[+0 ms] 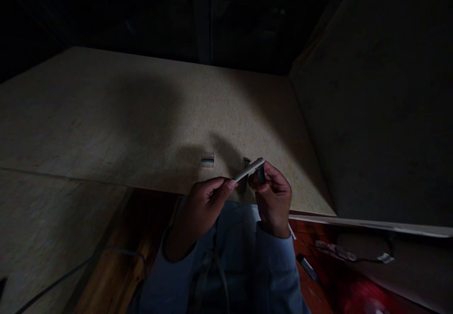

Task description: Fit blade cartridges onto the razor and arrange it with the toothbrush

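Observation:
My left hand pinches the lower end of a slim white razor handle, which slants up to the right. The fingers of my right hand are closed around a small dark razor cartridge with a greenish strip, right at the handle's upper end. Whether the two are joined I cannot tell. Behind the white handle a metallic razor lies on the table, partly hidden by it and my fingers. To the left of that is a small clear plastic case with a dark and teal cartridge inside.
The pale tabletop is dimly lit, with shadows across it. A large grey panel stands along its right side. A cable runs at lower left by a wooden stool. Red cloth or plastic lies at lower right.

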{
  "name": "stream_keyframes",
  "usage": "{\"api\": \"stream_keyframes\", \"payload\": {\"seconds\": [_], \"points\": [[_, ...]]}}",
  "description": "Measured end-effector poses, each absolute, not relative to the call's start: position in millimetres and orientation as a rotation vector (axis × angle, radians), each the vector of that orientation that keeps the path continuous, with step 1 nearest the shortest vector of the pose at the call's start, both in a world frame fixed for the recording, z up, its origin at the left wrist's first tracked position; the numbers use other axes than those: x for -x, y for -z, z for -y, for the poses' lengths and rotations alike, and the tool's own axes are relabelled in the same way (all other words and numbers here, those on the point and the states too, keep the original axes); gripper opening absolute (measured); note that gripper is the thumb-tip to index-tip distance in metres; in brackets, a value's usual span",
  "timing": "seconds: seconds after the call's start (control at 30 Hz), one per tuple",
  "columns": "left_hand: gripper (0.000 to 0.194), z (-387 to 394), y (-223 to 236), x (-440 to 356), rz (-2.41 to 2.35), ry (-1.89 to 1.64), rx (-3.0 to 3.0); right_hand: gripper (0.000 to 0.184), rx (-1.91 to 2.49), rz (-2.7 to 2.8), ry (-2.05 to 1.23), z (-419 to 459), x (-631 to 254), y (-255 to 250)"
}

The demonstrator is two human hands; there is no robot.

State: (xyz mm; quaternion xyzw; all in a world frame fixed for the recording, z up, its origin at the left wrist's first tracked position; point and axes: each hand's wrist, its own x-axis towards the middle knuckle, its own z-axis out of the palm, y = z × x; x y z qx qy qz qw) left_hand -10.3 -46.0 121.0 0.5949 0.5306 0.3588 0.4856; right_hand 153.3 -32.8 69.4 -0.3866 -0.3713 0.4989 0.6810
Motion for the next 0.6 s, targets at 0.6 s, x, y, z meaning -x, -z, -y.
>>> {"api": "stream_keyframes", "payload": {"seconds": [0.6], "points": [[0.045,48.5,-127.5,2.4,-1.165,-1.042,-1.115,0.047,0.747,0.915,-1.356,38.8,-155.1,-76.8]]}}
